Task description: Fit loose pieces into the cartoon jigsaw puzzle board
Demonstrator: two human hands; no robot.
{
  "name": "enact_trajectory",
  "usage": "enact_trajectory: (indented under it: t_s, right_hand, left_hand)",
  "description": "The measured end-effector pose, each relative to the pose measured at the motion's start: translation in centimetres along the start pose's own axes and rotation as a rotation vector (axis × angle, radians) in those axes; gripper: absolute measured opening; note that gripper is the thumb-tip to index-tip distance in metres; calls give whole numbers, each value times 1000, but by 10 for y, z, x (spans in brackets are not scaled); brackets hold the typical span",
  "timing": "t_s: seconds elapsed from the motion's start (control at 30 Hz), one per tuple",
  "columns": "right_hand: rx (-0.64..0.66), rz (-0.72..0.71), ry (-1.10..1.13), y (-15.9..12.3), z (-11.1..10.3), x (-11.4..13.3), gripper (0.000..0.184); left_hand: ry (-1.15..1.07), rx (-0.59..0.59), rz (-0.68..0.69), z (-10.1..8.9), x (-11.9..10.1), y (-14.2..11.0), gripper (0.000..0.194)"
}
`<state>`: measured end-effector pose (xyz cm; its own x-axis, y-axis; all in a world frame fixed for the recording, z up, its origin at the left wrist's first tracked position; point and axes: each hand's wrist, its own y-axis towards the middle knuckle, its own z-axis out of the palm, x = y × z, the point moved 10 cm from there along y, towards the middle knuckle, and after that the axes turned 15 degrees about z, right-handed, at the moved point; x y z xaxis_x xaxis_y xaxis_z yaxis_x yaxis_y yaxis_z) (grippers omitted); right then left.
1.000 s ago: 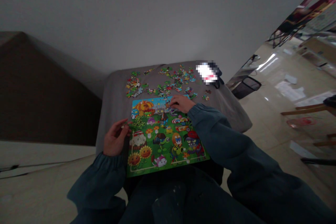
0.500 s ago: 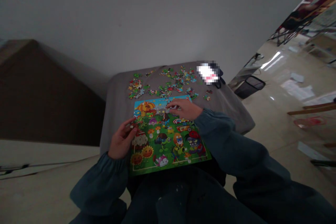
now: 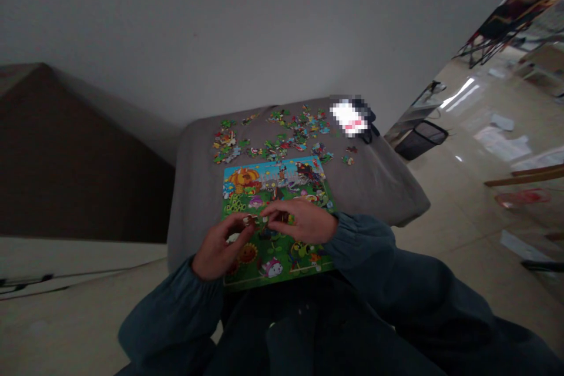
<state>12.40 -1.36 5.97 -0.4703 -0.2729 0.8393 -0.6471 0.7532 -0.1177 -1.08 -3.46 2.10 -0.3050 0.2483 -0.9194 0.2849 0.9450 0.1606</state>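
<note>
Green puzzle board (image 3: 223, 200): is lying on the grey cloth with its near edge at the person's lap, its cartoon scene of plants and zombies facing up. Any gaps are too dim to make out.

Step in hand: a small clump of puzzle pieces (image 3: 259, 220) is being worked between both hands, just above the near half of the board.

Left hand (image 3: 215, 249): is half closed, its thumb and fingertips pinching the left end of the clump.

Right hand (image 3: 304, 222): is reaching in from the right, curving down and gripping the clump's other end with its fingertips, a dark teal sleeve (image 3: 361, 241) gathered at the wrist.

Loose puzzle pieces (image 3: 282, 144): are lying in scattered heaps beyond the board, well apart from both hands.

Surface: a grey cloth (image 3: 194, 188) is draped over something — table or bed, I can't tell. A pixelated white object (image 3: 350, 118) is sitting at its far right corner.

Room: a glossy tile floor (image 3: 440, 235) is stretching away on the right, with scattered papers (image 3: 502, 144) and a black mesh wastebasket (image 3: 420, 140); a white wall (image 3: 220, 29) is rising beyond.
</note>
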Motion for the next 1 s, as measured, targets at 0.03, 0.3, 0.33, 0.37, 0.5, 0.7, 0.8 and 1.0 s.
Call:
enact_trajectory:
  t_s: [0.03,0.3,0.33,0.37,0.5,0.7,0.8,1.0]
  right_hand:
    - [12,-24,-33,-2,4,2,27]
    - [-95,-21,-123,-1,-22,-22,24]
    - [-142,12,-108,0,-35,-33,24]
    - [-189,39,-94,1,-48,-45,24]
    - [-420,158,-35,-4,-95,-95,26]
    - [-603,259,84,-13,-113,-149,30]
    - [-606,267,107,-10,-109,-159,31]
    - [-602,290,104,-7,-107,-169,32]
  left_hand:
    - [13,-2,-12,-5,3,-4,39]
    - [288,-32,-67,-76,37,-20,50]
    - [301,-5,-81,-79,43,-20,50]
    - [305,31,-94,-79,48,-20,50]
    - [348,192,-64,-60,55,-11,41]
    - [406,389,117,-30,48,-2,27]
    - [420,424,148,-28,50,-6,27]
    - [438,403,165,-31,51,-13,26]
